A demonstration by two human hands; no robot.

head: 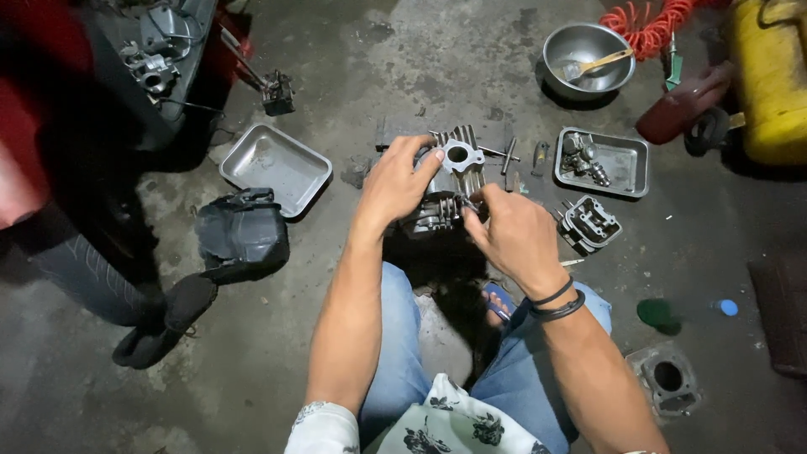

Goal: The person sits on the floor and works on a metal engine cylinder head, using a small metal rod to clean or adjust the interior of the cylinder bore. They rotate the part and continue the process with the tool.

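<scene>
Centrally:
- Grey finned metal engine cylinder block (pixel 450 181), middle of the frame, above the stained concrete floor (pixel 403 50), between both hands.
- Left hand (pixel 395 181): fingers wrapped around the block's left side, clamped on it.
- Right hand (pixel 513 235): fingertips pinched together at the block's lower right edge on a small dark part (pixel 469 204); black bands on the wrist.
- Shallow rectangular steel tray (pixel 273 164), left of the block.
- Second steel tray holding small metal parts (pixel 601 161), right of the block.
- Dark metal cylinder head (pixel 588 223), just below that tray.
- Round steel bowl with a wooden-handled tool (pixel 587 59), upper right.
- Black plastic cover (pixel 242 234), left of centre.
- Coiled orange hose (pixel 651 29), top right.
</scene>
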